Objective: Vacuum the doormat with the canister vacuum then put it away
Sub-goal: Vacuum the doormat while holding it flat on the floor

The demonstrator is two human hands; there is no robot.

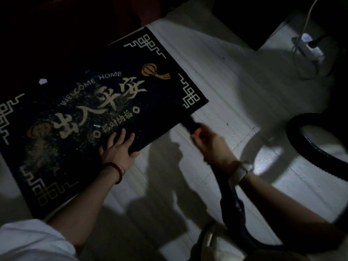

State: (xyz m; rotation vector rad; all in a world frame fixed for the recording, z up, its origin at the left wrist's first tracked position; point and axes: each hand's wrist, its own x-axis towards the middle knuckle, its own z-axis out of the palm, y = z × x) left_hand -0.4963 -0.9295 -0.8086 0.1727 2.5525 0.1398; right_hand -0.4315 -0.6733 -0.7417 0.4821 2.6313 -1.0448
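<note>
The doormat [98, 113] lies on the floor [235, 87], pale grit across its lettering (vacuuming barely begun). Left hand [118, 147] presses it flat; right hand [211, 146] grips the vacuum nozzle [192, 123] at its edge.

The dark doormat [90, 113] carried "WELCOME HOME" in pale capitals, arched well beyond the fingertips of the left hand [117, 151]. Below that ran four large gold Chinese characters, 出入平安, nearer the fingers. Just past the fingertips sat a smaller row, partly legible, ending 纳福; no other text could be read.
</note>
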